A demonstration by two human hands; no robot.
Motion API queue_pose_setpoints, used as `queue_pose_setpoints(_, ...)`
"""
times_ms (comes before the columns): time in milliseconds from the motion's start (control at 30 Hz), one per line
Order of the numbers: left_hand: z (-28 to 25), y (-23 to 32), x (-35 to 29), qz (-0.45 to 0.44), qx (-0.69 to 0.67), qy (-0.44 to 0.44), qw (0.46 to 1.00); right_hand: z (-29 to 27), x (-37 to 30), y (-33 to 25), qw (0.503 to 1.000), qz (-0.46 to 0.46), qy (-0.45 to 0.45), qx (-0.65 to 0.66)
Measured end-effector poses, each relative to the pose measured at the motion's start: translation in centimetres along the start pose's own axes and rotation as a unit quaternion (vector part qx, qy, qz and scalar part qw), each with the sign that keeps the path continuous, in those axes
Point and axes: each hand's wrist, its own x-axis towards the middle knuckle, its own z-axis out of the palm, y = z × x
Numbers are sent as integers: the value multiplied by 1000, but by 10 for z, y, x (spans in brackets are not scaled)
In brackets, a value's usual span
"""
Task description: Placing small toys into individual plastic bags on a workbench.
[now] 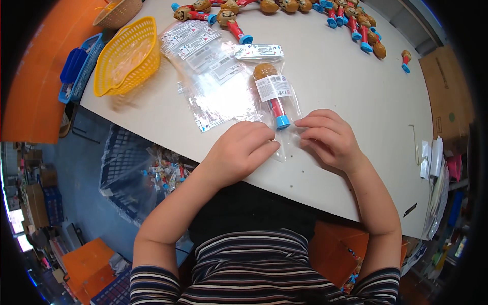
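A clear plastic bag (292,104) lies on the table in front of me, its printed header strip at the far end. Inside is a toy with a brown rounded head (266,70), a red stem and a blue base (282,122). A white printed label covers part of the stem. My left hand (243,151) is closed, thumb and fingers pinching the bag's near left edge. On the other side, my right hand (331,138) has its curled fingertips on the bag's near right edge. The exact grip of the right thumb is partly hidden.
Flat printed bags (218,71) overlap left of the toy. A yellow basket (127,56) and a blue basket (81,66) stand at the left edge. Several similar toys (356,23) lie along the far side. Below the table edge is a dark blue crate (122,157). A cardboard box (447,96) is at right.
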Motion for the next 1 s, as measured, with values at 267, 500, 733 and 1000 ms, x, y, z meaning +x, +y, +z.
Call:
queue_pose_setpoints(267,2,5,1,-99,-76,48,991,0,-1,0,999,42,9,31)
queue_pose_setpoints(500,1,6,-4,-244,-186,58,950,0,-4,3,995,79,-5,57)
queue_pose_setpoints(733,2,10,-1,-274,-207,57,937,-3,2,-9,996,82,1,39)
queue_pose_setpoints(1000,7,23,5,-292,-238,56,925,9,10,-28,999,-3,12,-46)
